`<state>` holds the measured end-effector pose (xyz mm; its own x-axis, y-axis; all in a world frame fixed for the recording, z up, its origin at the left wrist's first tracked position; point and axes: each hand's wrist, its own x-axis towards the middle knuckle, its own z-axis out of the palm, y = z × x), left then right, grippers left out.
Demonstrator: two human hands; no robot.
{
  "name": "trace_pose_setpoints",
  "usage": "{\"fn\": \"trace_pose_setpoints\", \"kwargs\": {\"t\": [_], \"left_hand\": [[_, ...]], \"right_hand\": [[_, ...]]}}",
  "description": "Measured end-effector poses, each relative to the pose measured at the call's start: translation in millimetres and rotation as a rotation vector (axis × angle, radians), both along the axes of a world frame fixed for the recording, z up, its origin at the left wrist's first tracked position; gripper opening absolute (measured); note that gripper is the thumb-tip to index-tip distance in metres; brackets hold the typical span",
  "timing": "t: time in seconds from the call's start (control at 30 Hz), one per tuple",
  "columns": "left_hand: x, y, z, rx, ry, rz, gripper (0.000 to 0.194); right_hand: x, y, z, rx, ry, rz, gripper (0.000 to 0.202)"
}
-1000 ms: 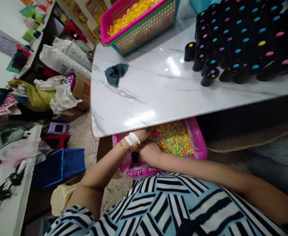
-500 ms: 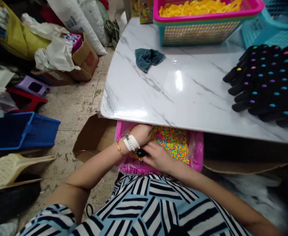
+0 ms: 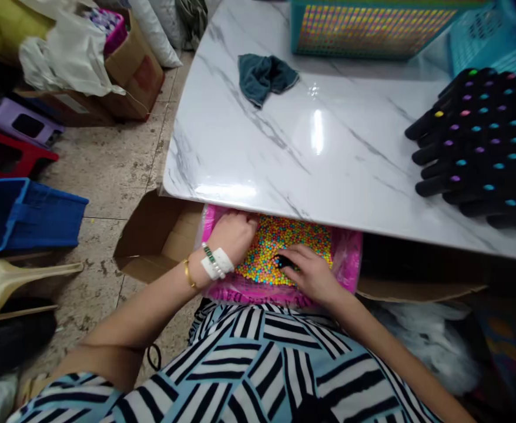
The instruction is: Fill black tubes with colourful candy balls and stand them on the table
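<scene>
A pink tray (image 3: 352, 276), lined with clear plastic, holds a bed of small multicoloured beads (image 3: 267, 249). Over its left side is my left hand (image 3: 234, 235), fingers curled in and partly hidden; anything within them cannot be made out. My right hand (image 3: 313, 273) grips a black tube (image 3: 283, 261) at the beads, with only a short part of it showing. Similar black tubes (image 3: 473, 158), tipped with coloured dots, lie stacked on the table's right side.
The marbled white table (image 3: 350, 176) overhangs the tray's far edge. On it lie a dark teal cloth (image 3: 264, 76), a teal mesh basket (image 3: 372, 35) and a blue basket (image 3: 482, 41). An open cardboard box (image 3: 152, 235) and a blue bin (image 3: 50, 214) are at the left.
My hands, close together before, have moved apart: the left to the tray's left side, the right rightward over the beads with the black tube. The view has tilted downward.
</scene>
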<state>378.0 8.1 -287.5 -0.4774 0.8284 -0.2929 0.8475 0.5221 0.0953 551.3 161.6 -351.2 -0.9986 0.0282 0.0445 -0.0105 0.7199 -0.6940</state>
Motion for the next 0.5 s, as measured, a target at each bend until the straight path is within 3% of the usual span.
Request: {"fn": "trace_pose_setpoints", "kwargs": {"t": [0.1, 0.2, 0.33, 0.5], "left_hand": [[8, -18, 4.0, 0.070, 0.033, 0.002, 0.029], [23, -27, -3.6, 0.125, -0.055, 0.005, 0.033], [39, -27, -17.9, 0.164, -0.144, 0.004, 0.031], [40, -24, -27.9, 0.166, -0.109, 0.030, 0.032]], "right_hand": [[7, 11, 6.0, -0.311, -0.002, -0.085, 0.031], [9, 20, 10.8, -0.425, -0.031, -0.085, 0.028], [8, 18, 15.2, -0.410, -0.042, -0.086, 0.030], [13, 21, 36.4, -0.216, 0.138, -0.168, 0.031]]}}
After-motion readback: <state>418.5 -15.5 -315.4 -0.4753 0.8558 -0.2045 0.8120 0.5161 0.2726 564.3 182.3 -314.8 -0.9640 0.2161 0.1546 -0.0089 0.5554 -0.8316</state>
